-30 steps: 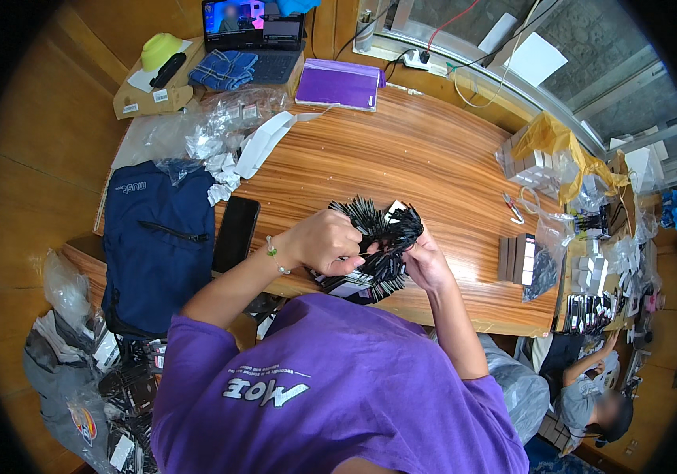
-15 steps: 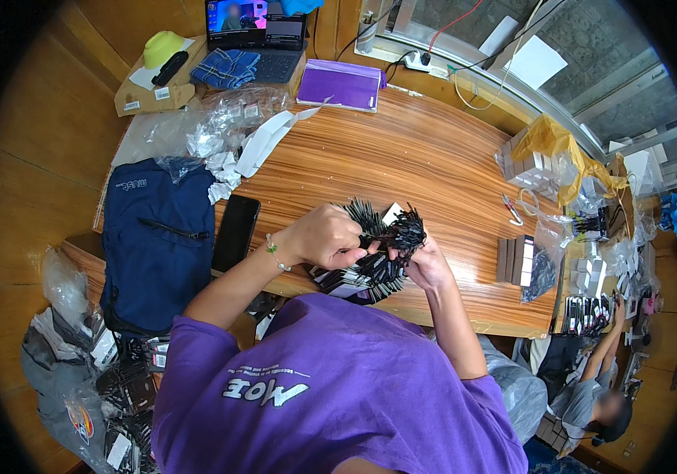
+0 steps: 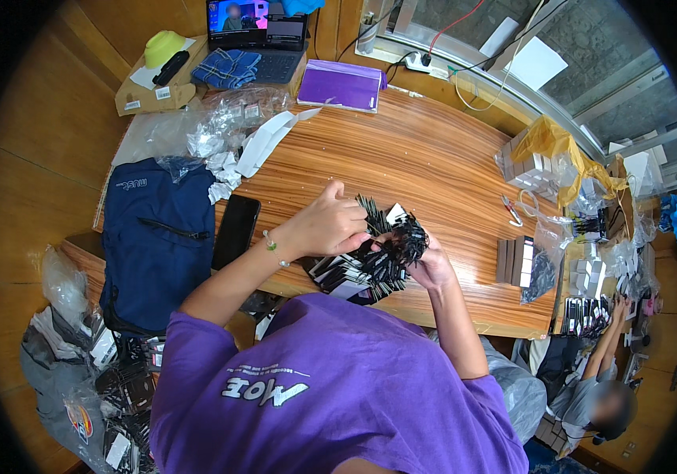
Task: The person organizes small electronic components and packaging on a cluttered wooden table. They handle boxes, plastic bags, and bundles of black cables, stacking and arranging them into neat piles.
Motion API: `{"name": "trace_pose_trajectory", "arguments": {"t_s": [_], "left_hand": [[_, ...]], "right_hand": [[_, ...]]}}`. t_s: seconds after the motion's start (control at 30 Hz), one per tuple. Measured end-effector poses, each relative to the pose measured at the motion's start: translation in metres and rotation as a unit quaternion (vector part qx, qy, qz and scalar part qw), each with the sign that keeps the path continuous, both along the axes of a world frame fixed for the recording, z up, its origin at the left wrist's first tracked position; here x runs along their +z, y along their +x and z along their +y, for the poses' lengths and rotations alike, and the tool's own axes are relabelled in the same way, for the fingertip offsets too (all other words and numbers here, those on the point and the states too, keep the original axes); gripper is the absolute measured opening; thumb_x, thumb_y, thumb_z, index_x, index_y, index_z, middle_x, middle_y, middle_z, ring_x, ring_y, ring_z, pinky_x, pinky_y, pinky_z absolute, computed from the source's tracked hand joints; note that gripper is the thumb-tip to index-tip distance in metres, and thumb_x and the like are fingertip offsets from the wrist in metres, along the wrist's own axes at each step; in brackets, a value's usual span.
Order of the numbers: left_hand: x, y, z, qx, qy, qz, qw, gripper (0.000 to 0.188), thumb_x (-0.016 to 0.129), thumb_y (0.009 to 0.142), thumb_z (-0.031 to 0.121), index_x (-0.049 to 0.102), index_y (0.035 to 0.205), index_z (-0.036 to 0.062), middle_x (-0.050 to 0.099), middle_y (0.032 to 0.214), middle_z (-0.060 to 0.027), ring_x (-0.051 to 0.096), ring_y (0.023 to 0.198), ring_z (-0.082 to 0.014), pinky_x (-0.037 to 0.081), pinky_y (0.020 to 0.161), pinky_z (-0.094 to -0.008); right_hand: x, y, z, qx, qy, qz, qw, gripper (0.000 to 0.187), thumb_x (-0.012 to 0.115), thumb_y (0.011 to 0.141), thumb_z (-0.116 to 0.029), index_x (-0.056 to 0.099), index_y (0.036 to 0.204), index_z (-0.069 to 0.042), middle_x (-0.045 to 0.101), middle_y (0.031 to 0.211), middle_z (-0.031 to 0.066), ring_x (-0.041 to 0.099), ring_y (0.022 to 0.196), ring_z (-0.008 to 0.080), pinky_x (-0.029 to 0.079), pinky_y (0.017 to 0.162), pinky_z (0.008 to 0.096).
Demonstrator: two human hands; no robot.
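Observation:
My right hand (image 3: 433,267) is closed round a thick bundle of black cords (image 3: 408,242), whose looped ends fan out above the fingers. Beside it, my left hand (image 3: 327,224) is closed in a pinch at the bundle's left side. What lies between that thumb and finger is too small to make out. Below both hands, at the table's near edge, a fanned pile of black and white tags (image 3: 348,278) spreads out, with more black cords over it. A pale card (image 3: 395,212) sticks up behind the bundle.
A black phone (image 3: 236,232) and dark blue backpack (image 3: 158,245) lie left. Clear plastic bags (image 3: 231,122), a laptop (image 3: 271,67) and a purple folder (image 3: 340,85) sit farther back. Small boxes (image 3: 516,259) and a pen (image 3: 511,210) are right, where another person (image 3: 591,403) works.
My left hand has risen slightly and turned, still pinched near the cords. My right hand and the bundle have shifted only a little. The person on the right has moved slightly.

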State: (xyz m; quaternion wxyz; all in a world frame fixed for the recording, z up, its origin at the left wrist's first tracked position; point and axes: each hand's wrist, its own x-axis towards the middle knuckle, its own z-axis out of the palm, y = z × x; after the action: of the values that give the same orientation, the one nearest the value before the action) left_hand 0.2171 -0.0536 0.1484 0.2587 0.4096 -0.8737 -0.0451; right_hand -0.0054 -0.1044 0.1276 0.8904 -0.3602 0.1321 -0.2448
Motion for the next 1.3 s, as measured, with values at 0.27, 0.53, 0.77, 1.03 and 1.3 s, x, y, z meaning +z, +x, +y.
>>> {"name": "trace_pose_trajectory", "arguments": {"t_s": [0.27, 0.53, 0.77, 1.03, 1.3], "left_hand": [[0.002, -0.001, 0.006, -0.012, -0.025, 0.078, 0.997, 0.024, 0.042, 0.079, 0.021, 0.046, 0.059, 0.0103, 0.037, 0.061, -0.0037, 0.041, 0.059, -0.0195, 0.029, 0.066, -0.0356], [0.003, -0.002, 0.009, -0.007, -0.030, 0.096, 0.995, 0.019, 0.050, 0.076, 0.017, 0.051, 0.059, 0.0082, 0.041, 0.059, -0.0033, 0.044, 0.058, -0.0189, 0.031, 0.065, -0.0338], [-0.001, -0.005, 0.010, -0.002, -0.028, 0.125, 0.992, 0.026, 0.042, 0.080, 0.019, 0.043, 0.056, 0.0091, 0.034, 0.059, -0.0046, 0.040, 0.057, -0.0203, 0.029, 0.063, -0.0342], [-0.001, -0.006, 0.012, -0.004, -0.021, 0.140, 0.990, 0.030, 0.040, 0.083, 0.022, 0.043, 0.056, 0.0085, 0.034, 0.059, -0.0049, 0.039, 0.057, -0.0210, 0.029, 0.063, -0.0341], [0.004, -0.005, 0.012, -0.007, -0.013, 0.120, 0.993, 0.021, 0.052, 0.077, 0.017, 0.050, 0.058, 0.0076, 0.043, 0.060, -0.0040, 0.045, 0.058, -0.0199, 0.031, 0.063, -0.0335]], "right_hand": [[0.001, 0.005, 0.000, -0.013, -0.054, 0.022, 0.998, 0.013, 0.056, 0.080, -0.006, 0.055, 0.091, 0.001, 0.060, 0.097, 0.0191, 0.059, 0.092, 0.0261, 0.047, 0.078, 0.0317], [0.005, 0.011, 0.008, -0.091, -0.100, 0.088, 0.987, 0.006, 0.048, 0.083, -0.005, 0.054, 0.083, -0.002, 0.063, 0.092, 0.0174, 0.057, 0.078, 0.0161, 0.045, 0.070, 0.0261], [0.008, 0.016, 0.011, -0.126, -0.069, 0.080, 0.986, 0.003, 0.048, 0.084, -0.006, 0.049, 0.083, -0.003, 0.061, 0.083, 0.0164, 0.059, 0.078, 0.0190, 0.045, 0.068, 0.0259], [0.010, 0.014, 0.014, -0.140, -0.043, 0.039, 0.989, 0.015, 0.059, 0.082, -0.015, 0.050, 0.086, -0.004, 0.060, 0.078, 0.0151, 0.059, 0.079, 0.0197, 0.045, 0.068, 0.0239], [-0.011, 0.004, 0.013, -0.174, 0.058, -0.016, 0.983, 0.021, 0.064, 0.078, -0.014, 0.053, 0.094, -0.006, 0.059, 0.078, 0.0074, 0.057, 0.090, 0.0237, 0.044, 0.078, 0.0288]]}}
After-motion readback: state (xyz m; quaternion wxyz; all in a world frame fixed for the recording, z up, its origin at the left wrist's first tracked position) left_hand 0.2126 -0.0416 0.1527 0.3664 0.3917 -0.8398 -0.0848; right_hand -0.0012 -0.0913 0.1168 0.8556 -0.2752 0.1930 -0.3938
